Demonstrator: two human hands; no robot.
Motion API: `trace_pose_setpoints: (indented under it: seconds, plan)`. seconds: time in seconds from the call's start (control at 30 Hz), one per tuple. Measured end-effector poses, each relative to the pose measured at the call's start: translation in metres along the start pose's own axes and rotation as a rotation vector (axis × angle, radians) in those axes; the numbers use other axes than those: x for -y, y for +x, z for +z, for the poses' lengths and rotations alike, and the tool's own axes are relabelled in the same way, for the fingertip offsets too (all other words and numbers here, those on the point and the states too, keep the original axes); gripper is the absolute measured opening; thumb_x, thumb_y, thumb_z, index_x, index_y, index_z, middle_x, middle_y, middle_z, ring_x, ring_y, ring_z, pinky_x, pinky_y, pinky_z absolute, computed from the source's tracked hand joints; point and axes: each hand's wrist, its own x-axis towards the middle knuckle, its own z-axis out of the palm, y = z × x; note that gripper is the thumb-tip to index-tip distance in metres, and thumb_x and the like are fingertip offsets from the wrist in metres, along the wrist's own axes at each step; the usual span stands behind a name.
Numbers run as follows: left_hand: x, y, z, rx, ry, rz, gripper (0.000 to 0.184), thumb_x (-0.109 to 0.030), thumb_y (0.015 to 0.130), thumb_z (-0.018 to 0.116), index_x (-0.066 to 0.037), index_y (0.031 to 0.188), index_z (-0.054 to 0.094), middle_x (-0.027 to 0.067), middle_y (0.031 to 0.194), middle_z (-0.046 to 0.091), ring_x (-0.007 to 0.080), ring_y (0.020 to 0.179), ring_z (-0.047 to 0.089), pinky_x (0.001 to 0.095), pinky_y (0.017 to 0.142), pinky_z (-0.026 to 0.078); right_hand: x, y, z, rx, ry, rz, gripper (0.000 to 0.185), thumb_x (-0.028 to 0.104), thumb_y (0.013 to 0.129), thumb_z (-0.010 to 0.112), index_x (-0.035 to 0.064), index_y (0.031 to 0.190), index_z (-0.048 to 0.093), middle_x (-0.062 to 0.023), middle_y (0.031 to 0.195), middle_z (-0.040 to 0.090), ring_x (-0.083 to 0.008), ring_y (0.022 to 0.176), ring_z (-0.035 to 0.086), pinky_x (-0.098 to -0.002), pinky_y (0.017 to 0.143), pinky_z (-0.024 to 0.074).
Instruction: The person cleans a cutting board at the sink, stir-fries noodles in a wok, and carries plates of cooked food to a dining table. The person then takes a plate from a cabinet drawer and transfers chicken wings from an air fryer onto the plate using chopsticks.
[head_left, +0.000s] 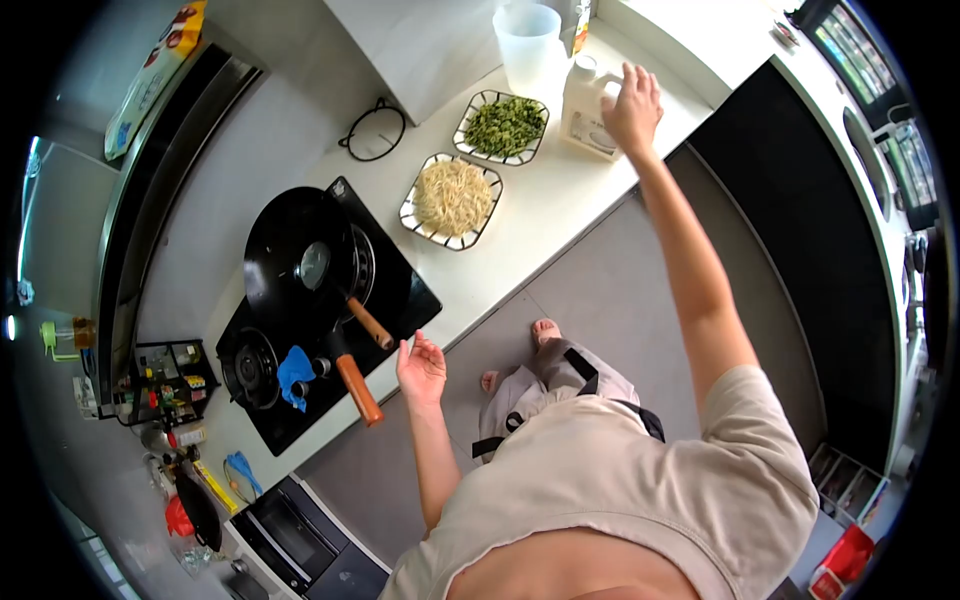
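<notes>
My right hand (633,108) is at the handle side of a white plastic jug (590,125) with a cap, on the counter by the window. Its fingers are stretched out and slightly apart; whether they touch the handle I cannot tell. My left hand (422,370) hovers palm up at the counter's front edge, fingers spread, holding nothing. Close to it are two wooden handles, the longer one (358,388) jutting past the stove's edge. A black wok (280,245) sits on the far burner. Beside the jug stands a translucent pitcher (527,50).
Two square dishes on the counter hold chopped greens (503,127) and pale shreds, perhaps bean sprouts (452,198). A black wire ring (375,133) lies near the wall. On the cooktop (400,285) is a blue cloth (295,377). A spice rack (170,380) stands behind the stove.
</notes>
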Motion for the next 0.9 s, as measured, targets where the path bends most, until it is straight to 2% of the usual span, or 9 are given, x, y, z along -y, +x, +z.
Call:
trace_pose_setpoints:
  seconds: [0.1,0.13,0.23,0.3,0.5,0.63,0.67,0.87,0.9]
  plan:
    - [0.029,0.03,0.023,-0.03,0.136,-0.092,0.027,-0.029,0.095,0.05,-0.005,0.101,0.061,0.0071,0.08,0.064,0.0194,0.077,0.064,0.035,0.077,0.056,-0.058,0.045,0.032,0.342,0.187,0.036,0.044,0.016,0.074,0.061,0.0046,0.117,0.057,-0.0176,0.118,0.059,-0.0337,0.111,0.055,-0.0431,0.09,0.0444]
    - [0.038,0.04,0.033,-0.038,0.181,-0.123,0.026,-0.028,0.095,0.05,-0.006,0.102,0.061,0.0069,0.079,0.064,0.0194,0.076,0.064,0.035,0.077,0.056,-0.065,0.05,0.035,0.422,0.154,-0.017,0.035,0.019,0.074,0.062,0.008,0.107,0.064,-0.0163,0.099,0.066,-0.033,0.094,0.063,-0.0409,0.082,0.0489]
    - [0.069,0.061,0.067,-0.045,0.308,-0.198,0.022,-0.026,0.095,0.051,-0.008,0.105,0.058,0.0057,0.079,0.065,0.0196,0.073,0.066,0.035,0.075,0.057,-0.06,0.047,0.021,0.483,0.179,0.056,0.03,0.026,0.074,0.064,0.0125,0.1,0.068,-0.0143,0.089,0.068,-0.0316,0.087,0.065,-0.0395,0.078,0.0507]
    - [0.085,0.073,0.086,-0.036,0.379,-0.253,0.02,-0.023,0.095,0.052,-0.008,0.106,0.057,0.0052,0.078,0.065,0.0194,0.072,0.066,0.0352,0.074,0.058,-0.064,0.034,0.026,0.479,0.219,0.128,0.032,0.034,0.073,0.066,0.014,0.098,0.069,-0.0139,0.087,0.068,-0.0317,0.083,0.066,-0.0407,0.076,0.0516]
    - [0.137,0.094,0.119,0.038,0.639,-0.398,0.018,-0.022,0.095,0.051,-0.008,0.104,0.058,0.0053,0.078,0.066,0.0188,0.074,0.066,0.0353,0.075,0.057,-0.049,-0.058,-0.054,0.458,0.217,0.393,0.029,0.03,0.071,0.069,0.0116,0.093,0.07,-0.0174,0.085,0.067,-0.0352,0.08,0.065,-0.043,0.074,0.0516]
    - [0.201,0.116,0.089,-0.025,0.872,-0.569,0.047,-0.04,0.092,0.052,-0.009,0.126,0.045,0.0178,0.12,0.053,0.0299,0.115,0.051,0.0463,0.097,0.042,-0.072,-0.173,-0.132,0.235,0.399,0.44,0.024,0.024,0.066,0.071,0.0077,0.083,0.069,-0.0172,0.078,0.066,-0.0348,0.074,0.064,-0.0418,0.066,0.0514]
    - [0.22,0.112,0.086,-0.012,0.959,-0.62,0.07,-0.052,0.089,0.051,-0.007,0.139,0.03,0.017,0.134,0.036,0.0295,0.124,0.039,0.049,0.103,0.032,-0.076,-0.205,-0.153,0.155,0.414,0.458,0.023,0.022,0.064,0.071,0.0071,0.081,0.069,-0.0163,0.077,0.066,-0.0343,0.073,0.064,-0.0411,0.064,0.0508]
    - [0.334,0.053,0.015,-0.001,1.277,-1.231,0.06,-0.06,0.086,0.049,-0.014,0.126,0.048,0.0071,0.11,0.054,0.0204,0.096,0.051,0.0426,0.087,0.037,-0.088,-0.374,-0.314,0.08,0.172,0.832,0.019,0.017,0.064,0.067,0.0101,0.081,0.07,-0.0134,0.071,0.066,-0.0313,0.063,0.064,-0.0363,0.058,0.0508]
    - [0.359,0.029,-0.003,0.089,1.339,-1.332,0.061,-0.059,0.086,0.049,-0.014,0.127,0.049,0.0066,0.115,0.053,0.0208,0.102,0.05,0.0433,0.092,0.036,-0.09,-0.4,-0.345,0.039,0.164,0.916,0.018,0.017,0.064,0.067,0.0102,0.081,0.07,-0.0132,0.07,0.065,-0.0314,0.063,0.064,-0.0364,0.058,0.0507]
